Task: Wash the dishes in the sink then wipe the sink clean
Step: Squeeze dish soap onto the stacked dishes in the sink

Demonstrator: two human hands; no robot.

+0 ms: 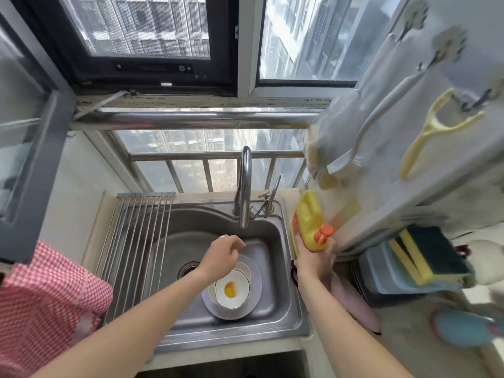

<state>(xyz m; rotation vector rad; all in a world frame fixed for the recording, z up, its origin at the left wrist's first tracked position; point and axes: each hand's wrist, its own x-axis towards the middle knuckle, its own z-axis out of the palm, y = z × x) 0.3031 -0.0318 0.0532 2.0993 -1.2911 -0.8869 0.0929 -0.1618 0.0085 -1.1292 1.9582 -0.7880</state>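
- Head view, centre of the frame: a steel sink [283, 257] holds a stack of dishes at its lower middle, a white bowl [232, 291] with an orange-yellow smear inside, sitting on a pale plate [255, 293].
- The left hand [221, 259] hovers over the basin just above the bowl, fingers loosely curled and holding nothing (a ring shows on one finger).
- The right hand [313, 259], at the sink's right edge, grips a yellow detergent bottle [309, 222] from below; the bottle's orange pump cap points toward the lower right.
- The faucet [244, 186] arches over the basin from the back rim, its spout above the left hand.
- A roll-up drying rack [136, 241] covers the sink's left part.
- Right of frame: yellow-and-dark sponges [428, 255] lie on stacked cloths; a yellow peeler [431, 132] hangs on a hook at upper right.
- Lower left: red checked cloth [46, 301].
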